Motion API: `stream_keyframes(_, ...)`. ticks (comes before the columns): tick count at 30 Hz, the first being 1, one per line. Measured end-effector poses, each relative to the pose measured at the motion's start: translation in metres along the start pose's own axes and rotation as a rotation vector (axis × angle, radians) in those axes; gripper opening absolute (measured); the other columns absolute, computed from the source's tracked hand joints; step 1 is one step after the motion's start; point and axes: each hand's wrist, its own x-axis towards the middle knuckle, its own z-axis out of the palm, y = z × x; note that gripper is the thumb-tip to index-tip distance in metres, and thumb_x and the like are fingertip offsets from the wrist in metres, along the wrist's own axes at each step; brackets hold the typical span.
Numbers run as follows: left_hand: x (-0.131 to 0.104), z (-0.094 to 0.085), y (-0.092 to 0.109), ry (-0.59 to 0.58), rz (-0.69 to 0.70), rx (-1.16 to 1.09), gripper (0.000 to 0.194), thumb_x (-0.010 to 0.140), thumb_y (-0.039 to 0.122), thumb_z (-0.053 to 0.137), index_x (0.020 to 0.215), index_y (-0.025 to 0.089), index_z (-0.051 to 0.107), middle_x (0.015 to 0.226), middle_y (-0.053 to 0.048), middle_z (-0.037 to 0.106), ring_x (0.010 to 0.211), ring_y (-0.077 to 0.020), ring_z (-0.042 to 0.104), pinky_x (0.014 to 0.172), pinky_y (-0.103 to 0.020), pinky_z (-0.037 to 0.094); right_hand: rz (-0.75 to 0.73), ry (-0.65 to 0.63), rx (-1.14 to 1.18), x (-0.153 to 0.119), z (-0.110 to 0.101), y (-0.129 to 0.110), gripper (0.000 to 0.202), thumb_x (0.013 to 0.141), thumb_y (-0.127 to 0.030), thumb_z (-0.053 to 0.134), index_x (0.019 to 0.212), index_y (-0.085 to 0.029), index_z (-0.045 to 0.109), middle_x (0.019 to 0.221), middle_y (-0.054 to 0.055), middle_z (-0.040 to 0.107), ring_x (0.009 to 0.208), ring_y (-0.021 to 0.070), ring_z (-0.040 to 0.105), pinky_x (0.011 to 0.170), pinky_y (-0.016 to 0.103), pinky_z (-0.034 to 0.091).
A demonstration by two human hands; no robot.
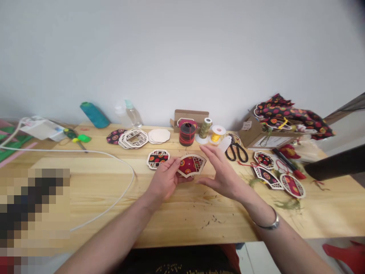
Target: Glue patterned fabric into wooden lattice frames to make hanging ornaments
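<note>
A fan-shaped wooden ornament (pixel 190 165) with red patterned fabric and a lattice edge is pinched at its left end by my left hand (pixel 167 176). Its small top loop points away from me. To its right, my right hand (pixel 221 171) is spread, thumb and fingers apart around the ornament's right end without gripping it. Whether a fingertip touches the edge I cannot tell. Just behind my left hand an octagonal lattice ornament (pixel 156 158) with dark patterned fabric lies on the wooden table (pixel 171 224).
Behind stand a red-and-black thread spool (pixel 187 135), a green thread cone (pixel 205 127) and a yellow spool (pixel 218 133). Black scissors (pixel 237 152) lie to their right. Finished ornaments (pixel 292 185) and a cardboard box (pixel 256 129) are at right. A white cable (pixel 125 190) loops at left.
</note>
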Motion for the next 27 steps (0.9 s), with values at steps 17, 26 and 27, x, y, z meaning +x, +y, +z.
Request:
stream_keyframes(17,-0.004,-0.011,-0.014,0.006,0.2,0.115,0.022,0.082,0.033,0.068,0.1,0.02,0.07,0.099,-0.007,0.074,0.092,-0.0241,0.07,0.084,-0.047,0.057,0.461,0.348,0.606,-0.005,0.023,0.003,0.018,0.072,-0.036,0.074,0.067,-0.02,0.069,0.059,0.0,0.064,0.054,0.0122,0.054,0.051,0.025,0.044)
stream_keyframes(26,-0.007,-0.021,-0.016,-0.079,0.276,0.195,0.02,0.085,0.027,0.065,0.104,0.023,0.072,0.103,-0.007,0.074,0.091,-0.0232,0.07,0.086,-0.046,0.057,0.372,0.404,0.573,-0.01,0.024,0.005,0.013,0.074,-0.03,0.074,0.066,-0.021,0.069,0.062,0.001,0.066,0.056,0.0128,0.057,0.053,0.026,0.046)
stream_keyframes(27,-0.007,-0.021,-0.016,-0.089,0.277,0.199,0.02,0.086,0.027,0.064,0.104,0.023,0.072,0.103,-0.006,0.073,0.092,-0.0231,0.07,0.086,-0.045,0.057,0.363,0.407,0.578,-0.011,0.024,0.005,0.011,0.074,-0.029,0.074,0.067,-0.021,0.069,0.062,0.001,0.067,0.057,0.013,0.057,0.054,0.027,0.047)
